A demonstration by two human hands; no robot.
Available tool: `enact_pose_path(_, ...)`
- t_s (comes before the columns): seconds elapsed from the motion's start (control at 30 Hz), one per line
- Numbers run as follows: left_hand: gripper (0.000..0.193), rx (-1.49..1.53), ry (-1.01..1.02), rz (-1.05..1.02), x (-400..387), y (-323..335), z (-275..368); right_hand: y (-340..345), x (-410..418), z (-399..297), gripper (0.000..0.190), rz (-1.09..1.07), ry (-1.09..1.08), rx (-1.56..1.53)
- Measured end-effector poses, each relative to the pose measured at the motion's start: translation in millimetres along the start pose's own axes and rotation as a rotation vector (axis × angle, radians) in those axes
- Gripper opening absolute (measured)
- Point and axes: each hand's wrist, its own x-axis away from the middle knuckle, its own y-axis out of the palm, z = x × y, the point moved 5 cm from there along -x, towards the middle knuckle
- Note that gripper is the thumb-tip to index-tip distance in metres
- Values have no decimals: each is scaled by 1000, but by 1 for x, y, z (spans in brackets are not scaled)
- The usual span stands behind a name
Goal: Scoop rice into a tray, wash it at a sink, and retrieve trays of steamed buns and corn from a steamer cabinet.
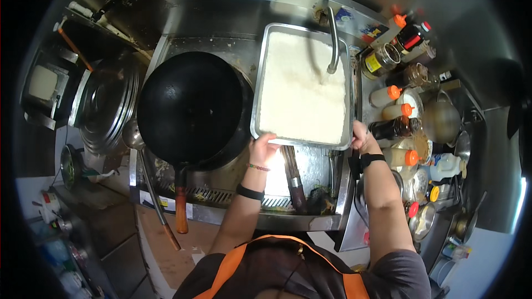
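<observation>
My left hand (262, 151) grips the near left corner of a rectangular metal tray (307, 143), with the thumb over the rim. At the near right corner, my right hand (361, 136) holds the tray's side with curled fingers. White grains that look like uncooked rice (301, 99) fill the tray in a broad, level layer. A curved metal faucet (334, 45) reaches over the far right part, its spout above the grains. Below the spout there is a small disturbed patch; a thin stream of water seems to fall there.
Left of the tray rests a black wok (191, 108) with a wooden handle, beside a long ladle (145, 182). A bamboo brush (295, 187) lies in front on the steel stove top. Sauce bottles (386, 95) and bowls crowd the right side. Large metal lids (110, 108) stand left.
</observation>
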Motion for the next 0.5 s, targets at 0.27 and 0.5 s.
enact_pose_path(0.27,38,7,-10,-9,17,18,23,9,131,-92,30,489,-769,829)
enact_pose_path(0.5,39,-65,11,-31,31,25,32,36,210,-66,32,783,-1149,900)
